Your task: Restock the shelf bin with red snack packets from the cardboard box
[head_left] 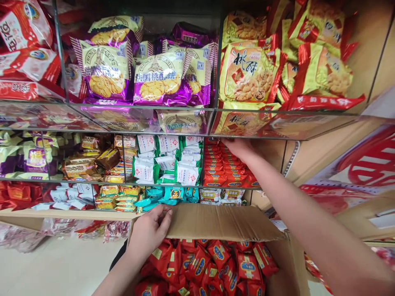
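Note:
My left hand is closed on the upper left corner of an open cardboard box, its fingers curled at the raised flap. Many small red packets with blue and gold labels fill the box. My right hand reaches into a shelf compartment above the box, over neat stacks of red packets. The upper shelf's front edge hides its fingertips, so whether they hold a packet cannot be seen.
Purple-and-cream biscuit packs and yellow-and-red packs sit on the upper shelf behind a clear front lip. Left of the red stacks are green-and-white packets. Teal packets lie lower. Wrapped goods stand at right.

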`<control>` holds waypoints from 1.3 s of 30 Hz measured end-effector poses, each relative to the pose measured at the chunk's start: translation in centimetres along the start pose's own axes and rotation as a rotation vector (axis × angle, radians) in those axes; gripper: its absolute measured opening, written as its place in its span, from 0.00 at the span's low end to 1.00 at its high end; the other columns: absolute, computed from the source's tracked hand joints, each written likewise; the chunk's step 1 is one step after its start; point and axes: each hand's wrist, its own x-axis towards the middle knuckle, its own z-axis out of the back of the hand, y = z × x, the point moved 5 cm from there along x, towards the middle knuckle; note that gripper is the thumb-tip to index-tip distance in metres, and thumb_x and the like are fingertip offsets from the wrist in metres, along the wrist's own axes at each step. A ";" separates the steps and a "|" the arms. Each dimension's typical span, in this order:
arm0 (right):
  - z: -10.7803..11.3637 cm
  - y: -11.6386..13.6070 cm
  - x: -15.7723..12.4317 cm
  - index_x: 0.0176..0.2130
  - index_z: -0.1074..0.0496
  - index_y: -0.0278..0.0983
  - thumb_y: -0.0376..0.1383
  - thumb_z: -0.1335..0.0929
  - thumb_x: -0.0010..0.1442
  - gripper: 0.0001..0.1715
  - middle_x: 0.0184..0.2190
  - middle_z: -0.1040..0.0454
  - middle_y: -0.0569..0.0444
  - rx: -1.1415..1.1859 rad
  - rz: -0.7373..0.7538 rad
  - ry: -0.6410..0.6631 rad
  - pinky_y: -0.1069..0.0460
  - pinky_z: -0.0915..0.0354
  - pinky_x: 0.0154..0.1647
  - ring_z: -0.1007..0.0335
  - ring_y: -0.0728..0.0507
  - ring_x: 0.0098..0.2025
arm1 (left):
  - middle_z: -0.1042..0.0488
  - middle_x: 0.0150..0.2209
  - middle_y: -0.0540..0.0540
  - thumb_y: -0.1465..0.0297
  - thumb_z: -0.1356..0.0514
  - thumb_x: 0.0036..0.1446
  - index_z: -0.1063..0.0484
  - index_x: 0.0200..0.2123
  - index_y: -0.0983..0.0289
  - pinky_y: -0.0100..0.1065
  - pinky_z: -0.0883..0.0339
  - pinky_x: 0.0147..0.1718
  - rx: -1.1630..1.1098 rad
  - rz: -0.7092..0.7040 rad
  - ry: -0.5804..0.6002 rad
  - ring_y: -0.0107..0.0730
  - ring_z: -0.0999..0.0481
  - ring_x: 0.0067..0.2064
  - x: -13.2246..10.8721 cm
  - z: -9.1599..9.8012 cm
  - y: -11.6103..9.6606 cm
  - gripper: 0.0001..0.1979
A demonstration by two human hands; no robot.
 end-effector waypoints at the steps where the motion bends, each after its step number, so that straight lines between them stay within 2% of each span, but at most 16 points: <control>1: 0.9 0.8 -2.1 0.31 0.29 0.36 0.38 0.33 0.51 0.07 0.29 0.26 0.52 0.000 0.014 0.040 0.45 0.37 0.42 0.31 0.42 0.35 | 0.24 0.25 0.47 0.61 0.52 0.57 0.32 0.33 0.58 0.29 0.38 0.26 0.003 -0.003 0.002 0.33 0.25 0.29 0.0 0.0 -0.1 0.11; 4: 3.6 3.9 -11.0 0.30 0.31 0.38 0.38 0.38 0.58 0.09 0.27 0.29 0.55 0.093 0.157 0.131 0.51 0.36 0.34 0.33 0.47 0.29 | 0.25 0.24 0.48 0.62 0.52 0.58 0.32 0.33 0.58 0.29 0.38 0.26 0.020 -0.006 0.004 0.33 0.25 0.28 -0.1 0.1 -0.2 0.12; 7: 2.9 5.4 -22.0 0.31 0.31 0.39 0.34 0.39 0.59 0.09 0.28 0.30 0.55 0.147 0.329 0.532 0.54 0.36 0.33 0.33 0.49 0.31 | 0.26 0.23 0.48 0.62 0.52 0.57 0.31 0.33 0.58 0.29 0.39 0.26 0.040 -0.010 0.010 0.33 0.26 0.27 -0.2 0.3 -0.4 0.12; 9: 1.0 3.8 -28.1 0.33 0.29 0.39 0.33 0.38 0.57 0.08 0.30 0.28 0.54 0.078 0.296 0.711 0.55 0.34 0.34 0.31 0.48 0.33 | 0.26 0.23 0.48 0.62 0.52 0.57 0.31 0.33 0.59 0.29 0.39 0.26 0.042 -0.015 0.009 0.32 0.26 0.27 -0.3 0.3 -0.6 0.12; 11: -1.2 1.0 -31.9 0.41 0.29 0.37 0.30 0.38 0.55 0.14 0.43 0.28 0.48 -0.047 0.213 0.739 0.51 0.35 0.45 0.32 0.43 0.45 | 0.25 0.25 0.48 0.62 0.52 0.57 0.31 0.34 0.59 0.29 0.39 0.26 0.039 -0.013 0.003 0.32 0.26 0.28 -0.4 0.3 -0.7 0.12; 12: -2.3 -0.6 -33.0 0.46 0.30 0.37 0.30 0.38 0.53 0.19 0.50 0.33 0.45 -0.136 0.149 0.727 0.47 0.38 0.51 0.38 0.39 0.52 | 0.25 0.25 0.48 0.62 0.52 0.57 0.31 0.33 0.59 0.29 0.40 0.26 0.040 -0.006 -0.001 0.32 0.26 0.28 -0.3 0.3 -0.7 0.12; 15: -4.5 -4.3 -34.3 0.56 0.39 0.34 0.29 0.38 0.51 0.32 0.59 0.45 0.41 -0.352 -0.039 0.668 0.40 0.46 0.56 0.49 0.33 0.59 | 0.26 0.24 0.48 0.62 0.52 0.58 0.31 0.32 0.59 0.29 0.40 0.24 0.038 -0.003 0.001 0.32 0.26 0.27 -0.3 0.4 -1.0 0.12; 18: -5.1 -5.0 -34.1 0.58 0.42 0.37 0.27 0.38 0.51 0.35 0.57 0.41 0.42 -0.401 -0.062 0.647 0.40 0.45 0.54 0.43 0.34 0.56 | 0.25 0.28 0.50 0.65 0.52 0.58 0.31 0.32 0.60 0.30 0.38 0.28 -0.014 -0.071 -0.046 0.32 0.26 0.30 -1.0 1.2 -1.6 0.11; 22: -4.3 -4.8 -33.2 0.57 0.40 0.33 0.28 0.38 0.51 0.32 0.49 0.33 0.42 -0.352 -0.087 0.610 0.42 0.41 0.50 0.37 0.35 0.50 | 0.27 0.27 0.53 0.71 0.49 0.57 0.31 0.35 0.62 0.33 0.37 0.32 -0.055 -0.398 -0.224 0.33 0.29 0.31 -5.1 2.3 -3.9 0.07; 24: -4.0 -4.8 -32.8 0.52 0.36 0.30 0.29 0.38 0.52 0.27 0.44 0.31 0.42 -0.285 -0.107 0.579 0.44 0.39 0.48 0.35 0.36 0.47 | 0.28 0.26 0.53 0.75 0.47 0.55 0.32 0.37 0.62 0.32 0.37 0.30 -0.110 -0.592 -0.167 0.31 0.30 0.29 -7.8 1.4 -5.4 0.07; 26: -4.1 -5.1 -32.7 0.45 0.31 0.31 0.29 0.39 0.52 0.19 0.40 0.29 0.43 -0.211 -0.137 0.545 0.45 0.38 0.46 0.34 0.37 0.44 | 0.28 0.25 0.52 0.77 0.47 0.55 0.32 0.37 0.61 0.31 0.36 0.29 -0.172 -0.659 -0.039 0.31 0.31 0.28 -10.1 -0.4 -6.3 0.08; 28: -4.4 -5.5 -32.9 0.42 0.32 0.31 0.29 0.39 0.52 0.16 0.40 0.29 0.43 -0.124 -0.182 0.495 0.46 0.38 0.46 0.33 0.38 0.44 | 0.28 0.25 0.53 0.76 0.48 0.55 0.31 0.35 0.61 0.30 0.35 0.29 -0.233 -0.606 0.057 0.31 0.29 0.28 -11.4 -2.1 -6.6 0.08; 33: -4.8 -6.5 -33.8 0.50 0.38 0.34 0.32 0.36 0.50 0.25 0.47 0.30 0.45 0.193 -0.323 0.376 0.48 0.37 0.47 0.32 0.41 0.47 | 0.26 0.28 0.54 0.73 0.49 0.56 0.28 0.34 0.60 0.29 0.31 0.31 -0.359 -0.442 0.204 0.32 0.26 0.31 -12.0 -5.1 -5.5 0.09; 35: -4.0 -6.0 -33.8 0.47 0.35 0.36 0.35 0.35 0.50 0.23 0.46 0.29 0.47 0.308 -0.343 0.350 0.48 0.38 0.49 0.33 0.41 0.48 | 0.25 0.37 0.56 0.72 0.48 0.56 0.28 0.40 0.59 0.32 0.32 0.40 -0.420 -0.319 0.179 0.35 0.26 0.40 -11.5 -5.5 -4.7 0.10; 37: -2.6 -4.8 -33.5 0.45 0.33 0.37 0.37 0.34 0.51 0.20 0.45 0.28 0.48 0.430 -0.377 0.364 0.47 0.38 0.49 0.33 0.40 0.47 | 0.28 0.48 0.57 0.70 0.45 0.55 0.33 0.48 0.58 0.38 0.37 0.50 -0.517 -0.189 0.182 0.38 0.31 0.50 -10.9 -5.7 -4.3 0.16; 39: -1.0 -3.0 -33.2 0.46 0.33 0.38 0.40 0.33 0.52 0.20 0.42 0.27 0.49 0.586 -0.444 0.419 0.47 0.36 0.46 0.31 0.41 0.44 | 0.30 0.50 0.58 0.67 0.42 0.53 0.37 0.52 0.58 0.40 0.37 0.50 -0.691 -0.077 0.280 0.40 0.31 0.50 -10.5 -6.0 -4.9 0.22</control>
